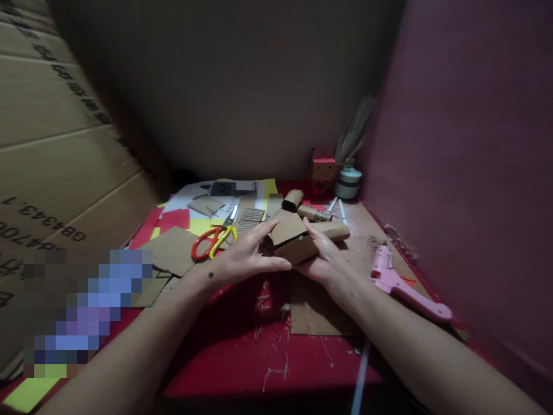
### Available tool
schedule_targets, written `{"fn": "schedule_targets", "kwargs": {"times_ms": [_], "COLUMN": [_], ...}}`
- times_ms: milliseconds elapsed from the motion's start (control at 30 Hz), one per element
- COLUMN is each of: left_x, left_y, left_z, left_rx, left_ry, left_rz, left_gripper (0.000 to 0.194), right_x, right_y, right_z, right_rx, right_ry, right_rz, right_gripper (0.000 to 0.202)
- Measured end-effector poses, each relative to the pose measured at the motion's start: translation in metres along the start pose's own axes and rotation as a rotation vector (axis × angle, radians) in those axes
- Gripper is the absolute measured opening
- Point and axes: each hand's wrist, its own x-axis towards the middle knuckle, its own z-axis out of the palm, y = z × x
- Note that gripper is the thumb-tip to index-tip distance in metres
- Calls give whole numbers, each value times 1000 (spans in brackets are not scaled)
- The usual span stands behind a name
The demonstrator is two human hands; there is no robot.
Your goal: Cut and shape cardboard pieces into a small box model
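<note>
Both hands hold a folded cardboard piece between them above the red table. My left hand grips its left side, thumb below and fingers along the upper edge. On the right side, my right hand has its thumb on the top face and its fingers underneath. Behind the piece lie a short cardboard tube and a longer cardboard roll. Scissors with red and yellow handles rest to the left of my left hand. A pink glue gun lies right of my right hand.
Flat cardboard pieces, red paper and a printed sheet lie at the left. A small box figure and a pale green jar stand at the back. Tall cardboard borders the left; glue strands litter the red cloth.
</note>
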Motion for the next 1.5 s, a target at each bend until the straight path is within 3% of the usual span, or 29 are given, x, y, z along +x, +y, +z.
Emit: {"fn": "schedule_targets", "kwargs": {"times_ms": [267, 700, 933, 1133, 1233, 1367, 1500], "left_x": [-2, -5, -4, -4, -8, -11, -12], "left_y": [0, 0, 2, 9, 15, 17, 12], "left_z": [8, 10, 11, 4, -5, -14, -16], "left_rx": [220, 362, 297, 89, -8, -202, -270], "left_ry": [196, 172, 169, 183, 175, 139, 120], "left_rz": [53, 105, 83, -14, -122, -200, -254], "left_gripper": [68, 64, 57, 49, 45, 38, 38], "right_x": [-6, -3, -3, -8, -9, -17, -27], "right_y": [3, 4, 3, 3, 4, 3, 3], "right_z": [5, 3, 2, 5, 5, 5, 10], "right_rx": [-75, -24, -7, -104, -233, -465, -643], "right_ry": [-12, 14, 18, -3, -34, 4, -153], "right_rz": [-33, -49, -30, -20, -151, -460, -559], "right_gripper": [26, 28, 23, 20, 22, 28, 42]}}
